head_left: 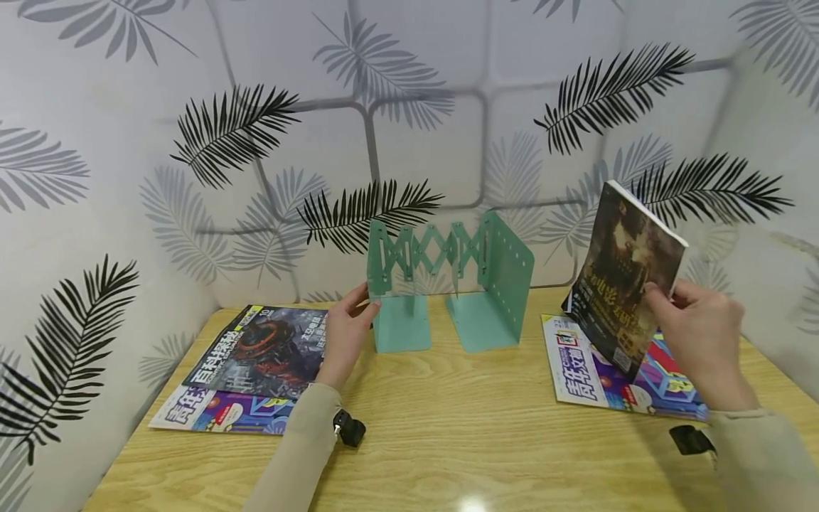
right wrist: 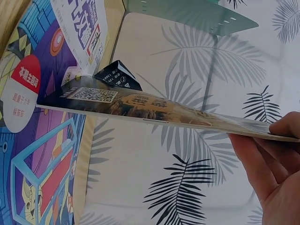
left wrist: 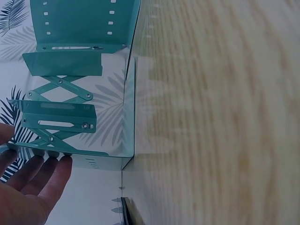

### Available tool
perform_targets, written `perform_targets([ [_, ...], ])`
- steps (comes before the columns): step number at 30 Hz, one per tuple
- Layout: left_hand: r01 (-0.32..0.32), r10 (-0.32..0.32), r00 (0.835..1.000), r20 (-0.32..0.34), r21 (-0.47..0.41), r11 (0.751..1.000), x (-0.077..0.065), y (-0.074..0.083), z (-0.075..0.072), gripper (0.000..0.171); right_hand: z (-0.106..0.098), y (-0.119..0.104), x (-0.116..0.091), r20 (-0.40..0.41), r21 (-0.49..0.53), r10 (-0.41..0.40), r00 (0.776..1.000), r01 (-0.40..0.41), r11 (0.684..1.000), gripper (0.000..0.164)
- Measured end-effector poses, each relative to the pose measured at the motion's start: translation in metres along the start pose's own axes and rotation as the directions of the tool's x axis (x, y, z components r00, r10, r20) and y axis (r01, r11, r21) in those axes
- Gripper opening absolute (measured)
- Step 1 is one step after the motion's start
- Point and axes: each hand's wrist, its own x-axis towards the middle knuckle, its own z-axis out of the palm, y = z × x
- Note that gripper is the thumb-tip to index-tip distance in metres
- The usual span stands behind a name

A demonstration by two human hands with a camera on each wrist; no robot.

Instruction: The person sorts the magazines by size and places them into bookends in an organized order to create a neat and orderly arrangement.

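A green expandable metal bookend [head_left: 512,284] stands on the table with a crisscross lattice between its two end panels. My left hand [head_left: 348,331] is at its left panel; in the left wrist view the fingers [left wrist: 54,180] lie along the panel's outer face and the thumb reaches over its edge. My right hand [head_left: 700,338] pinches a dark-covered magazine [head_left: 623,284] by its side edge, thumb on the cover. That magazine is tilted upright, its lower end over a purple and white magazine [head_left: 576,377] lying flat. One dark corner flap [right wrist: 119,75] of it bends outward.
On the left lies a dark science magazine [head_left: 269,348] overlapping another purple and white magazine [head_left: 192,412]. The wooden table [head_left: 448,427] meets a leaf-patterned wall covering [head_left: 435,57] close behind the bookend. Each wrist wears a small black device [head_left: 350,429].
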Motion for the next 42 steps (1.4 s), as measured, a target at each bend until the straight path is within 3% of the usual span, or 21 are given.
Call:
perform_targets([
  [11,-0.033,0.033,0.999,-0.023,0.019,0.999,0.0,-0.002,0.001,0.046,-0.002,-0.003,-0.005,-0.024,0.023,-0.033,0.999,0.034,0.999,0.029],
  [22,-0.013,0.013,1.0,-0.01,-0.007,1.0,0.001,0.0,-0.001,0.046,-0.005,-0.011,-0.011,-0.035,0.039,-0.09,0.995,0.091,0.995,0.02],
  [25,0.003,-0.003,1.0,0.001,-0.009,1.0,-0.001,0.007,-0.001,0.046,-0.006,-0.012,-0.013,-0.028,0.049,-0.084,0.996,0.085,0.995,0.02],
  [31,0.009,-0.009,1.0,0.018,0.013,1.0,-0.016,0.036,-0.002,0.047,-0.008,-0.011,-0.018,-0.025,0.067,-0.086,0.996,0.088,0.994,0.02],
  [34,0.001,-0.002,1.0,0.016,0.012,1.0,-0.017,0.038,-0.002,0.047,-0.009,-0.012,-0.019,-0.037,0.072,-0.09,0.995,0.093,0.993,0.019],
  [42,0.002,-0.002,1.0,0.008,-0.012,1.0,0.002,-0.002,-0.001,0.049,-0.013,-0.014,-0.023,-0.084,0.091,-0.149,0.985,0.156,0.984,0.011],
])
